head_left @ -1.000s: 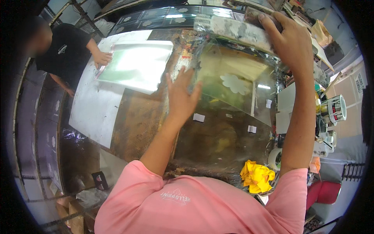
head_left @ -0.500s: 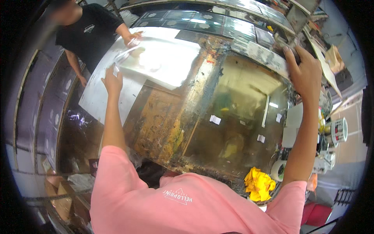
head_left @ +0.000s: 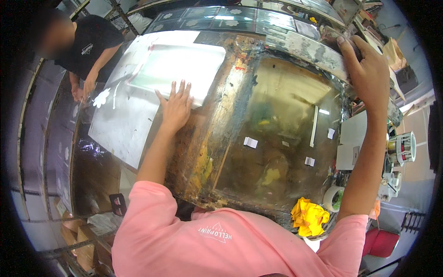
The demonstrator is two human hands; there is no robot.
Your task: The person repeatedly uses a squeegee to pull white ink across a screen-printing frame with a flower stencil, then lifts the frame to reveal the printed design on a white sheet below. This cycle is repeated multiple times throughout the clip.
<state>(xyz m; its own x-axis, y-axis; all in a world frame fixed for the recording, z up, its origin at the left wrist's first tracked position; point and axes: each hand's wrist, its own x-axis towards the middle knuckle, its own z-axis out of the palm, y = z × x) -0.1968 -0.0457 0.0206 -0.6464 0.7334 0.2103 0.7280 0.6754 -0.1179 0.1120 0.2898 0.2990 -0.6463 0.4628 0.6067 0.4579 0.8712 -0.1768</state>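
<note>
My left hand (head_left: 176, 107) lies with its fingers spread on the near edge of a stack of glossy clear-white sheets (head_left: 184, 64). The stack rests on larger white paper (head_left: 124, 131) on the stained wooden table (head_left: 180, 147). My right hand (head_left: 368, 64) is raised at the far right, fingers curled beside the end of a paint-spattered grey bar (head_left: 307, 48). What it grips there is hidden. Between my arms lies a glassy brown panel (head_left: 277, 134) bearing a few small white paper tabs (head_left: 250, 142).
A co-worker in a black shirt (head_left: 94, 46) stands at the left, hands near a white flower-shaped print (head_left: 101, 98). Near my right arm are a crumpled yellow cloth (head_left: 309, 217), a tape roll (head_left: 333, 198) and a white tub (head_left: 401, 148). Printed sheets (head_left: 217, 18) line the far side.
My left hand has moved right and nearer, onto the sheet stack's edge. The co-worker's hands have left the stack and drawn back leftward. My right hand stays by the bar's end.
</note>
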